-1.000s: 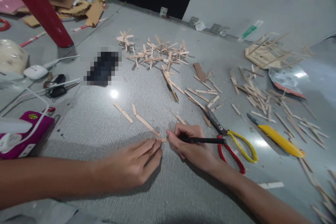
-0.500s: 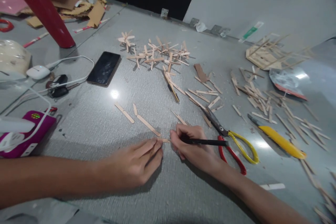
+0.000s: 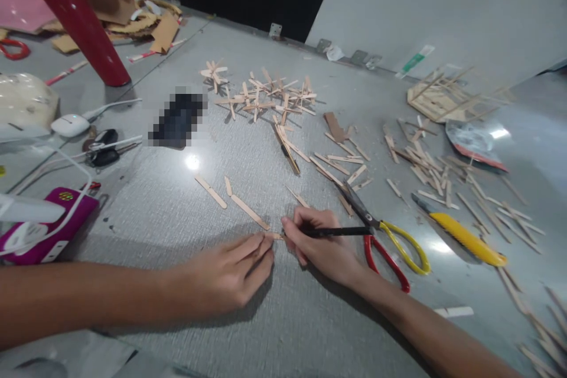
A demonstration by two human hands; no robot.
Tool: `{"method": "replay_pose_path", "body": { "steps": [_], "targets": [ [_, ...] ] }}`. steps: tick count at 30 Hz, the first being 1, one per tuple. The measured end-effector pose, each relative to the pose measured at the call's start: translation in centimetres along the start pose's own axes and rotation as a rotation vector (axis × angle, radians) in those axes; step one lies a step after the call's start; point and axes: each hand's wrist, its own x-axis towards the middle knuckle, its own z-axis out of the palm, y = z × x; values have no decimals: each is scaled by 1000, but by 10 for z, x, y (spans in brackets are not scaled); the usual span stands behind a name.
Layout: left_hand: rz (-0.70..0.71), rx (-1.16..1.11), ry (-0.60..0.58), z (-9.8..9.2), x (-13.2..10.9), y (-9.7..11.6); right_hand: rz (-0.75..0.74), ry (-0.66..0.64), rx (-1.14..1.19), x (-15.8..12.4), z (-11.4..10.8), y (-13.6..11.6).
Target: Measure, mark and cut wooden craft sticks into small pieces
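My left hand (image 3: 230, 274) rests low at the centre, its fingertips closed on one end of a small wooden stick piece (image 3: 277, 237). My right hand (image 3: 321, 242) is closed around a black pen (image 3: 341, 231), which points back to the right; its fingertips are at the other end of the same piece, and the pen's tip is hidden. Just above my left fingertips lies a longer wooden stick (image 3: 249, 211), with another stick (image 3: 211, 191) to its left. Scissors (image 3: 376, 223) with one red and one yellow handle lie open beside my right hand.
Star-like stick assemblies (image 3: 266, 94) stand farther back. A yellow cutter (image 3: 467, 237) and scattered sticks (image 3: 425, 159) lie at the right, near a wooden frame (image 3: 436, 97). On the left are a red bottle (image 3: 80, 23), a blurred-out phone (image 3: 179, 121), a white mouse (image 3: 71, 124) and a purple device (image 3: 57, 224).
The view has shifted slightly, so objects at the right appear farther left. My right hand and the pen appear slightly farther left; both hands keep their grips.
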Motion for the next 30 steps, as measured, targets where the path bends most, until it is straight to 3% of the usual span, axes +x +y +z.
{"method": "replay_pose_path", "body": {
  "steps": [8, 16, 26, 30],
  "targets": [
    [1, 7, -11, 1, -1, 2, -11, 1, -26, 1, 1, -1],
    [1, 24, -10, -1, 0, 1, -163, 40, -225, 2, -2, -10],
    [1, 6, -10, 0, -1, 1, -134, 10, -267, -2, -5, -7],
    [-2, 8, -14, 1, -1, 1, -92, 8, -162, -1, -4, -6]
  ]
}}
